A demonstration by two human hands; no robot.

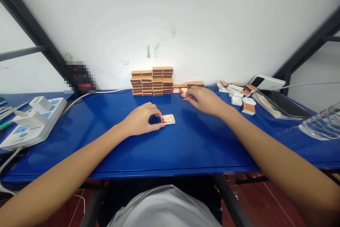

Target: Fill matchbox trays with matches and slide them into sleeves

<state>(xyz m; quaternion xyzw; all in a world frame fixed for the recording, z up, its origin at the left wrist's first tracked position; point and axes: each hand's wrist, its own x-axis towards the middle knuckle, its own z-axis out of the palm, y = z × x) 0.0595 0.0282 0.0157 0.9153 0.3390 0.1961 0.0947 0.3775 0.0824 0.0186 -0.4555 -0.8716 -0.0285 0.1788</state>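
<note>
My left hand (143,118) rests on the blue table (170,149), thumb and fingers pinched on the left end of a small white matchbox tray (168,119) with a few red-tipped matches in it. My right hand (203,99) reaches farther back, fingertips pinched at a loose pile of red-tipped matches (182,91) by the wall. Whether it grips any match is hidden by the fingers. A stack of brown matchboxes (152,81) stands behind both hands.
Empty white trays and brown sleeves (240,94) lie at the right, beside a phone on a tray (276,103) and a white device (267,81). A crumpled plastic bag (322,124) sits far right. A white power strip (32,120) with cables lies at the left.
</note>
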